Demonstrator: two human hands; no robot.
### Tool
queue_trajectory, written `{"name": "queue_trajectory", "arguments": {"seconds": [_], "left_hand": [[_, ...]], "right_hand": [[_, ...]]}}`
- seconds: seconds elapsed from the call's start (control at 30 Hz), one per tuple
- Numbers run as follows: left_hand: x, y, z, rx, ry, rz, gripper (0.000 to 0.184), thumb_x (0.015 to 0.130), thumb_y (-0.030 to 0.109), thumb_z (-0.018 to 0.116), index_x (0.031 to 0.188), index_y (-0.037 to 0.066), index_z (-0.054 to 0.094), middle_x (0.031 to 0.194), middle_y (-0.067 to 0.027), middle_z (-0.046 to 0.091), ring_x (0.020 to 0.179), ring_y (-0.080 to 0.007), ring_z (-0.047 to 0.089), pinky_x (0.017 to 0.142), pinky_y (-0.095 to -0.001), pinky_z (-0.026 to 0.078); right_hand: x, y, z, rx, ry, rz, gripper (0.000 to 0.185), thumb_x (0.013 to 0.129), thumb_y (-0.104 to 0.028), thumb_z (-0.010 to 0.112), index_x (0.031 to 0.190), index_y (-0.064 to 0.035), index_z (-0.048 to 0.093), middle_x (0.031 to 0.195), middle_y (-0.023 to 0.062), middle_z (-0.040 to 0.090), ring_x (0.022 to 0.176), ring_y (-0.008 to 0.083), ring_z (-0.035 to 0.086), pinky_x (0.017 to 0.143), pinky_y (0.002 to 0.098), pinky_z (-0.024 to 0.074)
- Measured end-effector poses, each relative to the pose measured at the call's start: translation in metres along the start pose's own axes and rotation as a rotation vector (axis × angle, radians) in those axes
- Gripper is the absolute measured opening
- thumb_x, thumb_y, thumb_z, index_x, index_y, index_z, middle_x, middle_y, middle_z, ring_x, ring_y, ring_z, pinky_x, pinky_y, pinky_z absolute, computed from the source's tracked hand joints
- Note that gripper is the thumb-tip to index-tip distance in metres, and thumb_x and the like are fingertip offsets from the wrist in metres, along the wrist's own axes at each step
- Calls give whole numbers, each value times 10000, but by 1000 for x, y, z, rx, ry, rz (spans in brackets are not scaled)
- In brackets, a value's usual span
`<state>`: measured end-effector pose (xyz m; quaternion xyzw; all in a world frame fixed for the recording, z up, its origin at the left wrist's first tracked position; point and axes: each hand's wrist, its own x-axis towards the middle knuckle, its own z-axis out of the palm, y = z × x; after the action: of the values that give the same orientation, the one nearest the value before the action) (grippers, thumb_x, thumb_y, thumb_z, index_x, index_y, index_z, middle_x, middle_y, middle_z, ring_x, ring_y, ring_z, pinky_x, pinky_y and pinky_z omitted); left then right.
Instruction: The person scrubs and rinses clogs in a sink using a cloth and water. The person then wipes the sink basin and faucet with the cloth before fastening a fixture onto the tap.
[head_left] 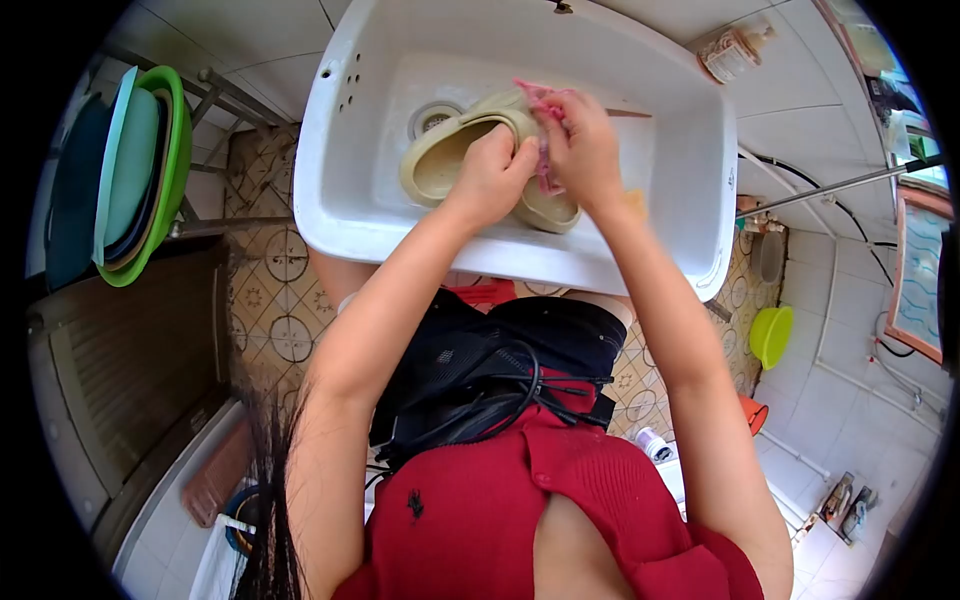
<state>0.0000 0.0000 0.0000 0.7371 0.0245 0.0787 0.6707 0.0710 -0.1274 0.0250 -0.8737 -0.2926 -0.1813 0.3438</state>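
Observation:
Inside the white sink (690, 170), my left hand (490, 175) is closed on the rim of a beige clog (418, 165), with its opening facing up. My right hand (582, 145) pinches a pink mesh cloth (540, 92) against the clog's side. Part of the cloth hangs below the fingers. Another rounded beige part (552, 212), which looks like the toe of a second clog, lies just under my hands. My wrists and fingers hide where the two beige pieces meet.
A drain (435, 120) lies behind the clog. A pump bottle (732, 55) stands at the sink's back right corner. Green and teal basins (172, 170) are stacked on a rack at left. A metal pole (830, 190) reaches in from the right. A lime basin (770, 337) is lower right.

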Motion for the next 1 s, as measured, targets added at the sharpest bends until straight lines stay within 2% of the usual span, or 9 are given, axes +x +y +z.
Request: {"name": "queue_trajectory", "arguments": {"seconds": [0.17,0.33,0.47,0.53,0.63,0.67,0.77,0.87,1.0], "left_hand": [[12,4,-5,135,-53,22,334,883,247,553,718,-31,469,635,-159,513,569,-250,474,558,-371,402],[2,0,1,16,10,61,330,884,250,552,728,-32,476,627,-152,514,571,-249,472,558,-366,404],[1,2,-1,53,-9,7,317,887,249,550,756,-34,496,640,-154,517,582,-238,482,566,-357,411],[0,-3,-3,35,-18,3,288,914,240,537,775,-10,510,645,-51,497,604,-140,430,559,-309,390],[0,2,-5,-12,-29,-19,258,928,232,538,820,-2,552,692,3,531,644,-77,440,586,-269,403],[-1,3,-2,-41,-37,-34,253,929,231,542,838,-4,570,714,5,553,659,-71,457,601,-262,414],[1,-6,7,-374,-3,-95,348,909,333,564,803,1,580,689,-11,562,633,-97,489,591,-259,421],[9,-8,-6,-573,-45,-450,354,908,358,571,866,9,618,763,-4,594,662,-76,502,605,-222,419],[12,0,-10,-712,21,-481,365,914,356,563,908,1,644,823,-13,608,729,-92,540,672,-228,442]], "right_hand": [[20,51,-1,-60,114,200,87,804,-89,610,843,-18,642,819,161,604,782,351,563,714,429,448],[-9,-6,0,51,60,-17,76,791,-78,624,849,-29,633,838,142,624,823,329,576,752,423,447],[-1,22,-6,-33,62,9,107,806,-93,628,886,-22,640,834,136,627,795,314,593,718,387,467],[1,51,-9,-164,91,82,142,836,-109,634,938,-11,641,823,115,635,730,259,617,662,322,486],[0,50,-29,202,50,580,162,852,-155,630,944,-25,662,856,85,644,773,180,601,695,306,473],[-2,51,-38,422,67,715,254,860,-194,636,1037,-12,638,927,41,641,814,113,571,721,269,462],[-13,57,-53,973,115,802,367,837,-188,658,1150,-12,580,1003,32,619,879,109,571,772,259,462],[-25,25,-64,698,-111,622,455,826,-137,668,1244,-41,518,1052,36,602,925,99,562,813,250,456],[-37,13,-60,654,-92,514,426,828,-72,657,1237,-52,535,1011,24,616,904,80,567,776,228,462]]}}
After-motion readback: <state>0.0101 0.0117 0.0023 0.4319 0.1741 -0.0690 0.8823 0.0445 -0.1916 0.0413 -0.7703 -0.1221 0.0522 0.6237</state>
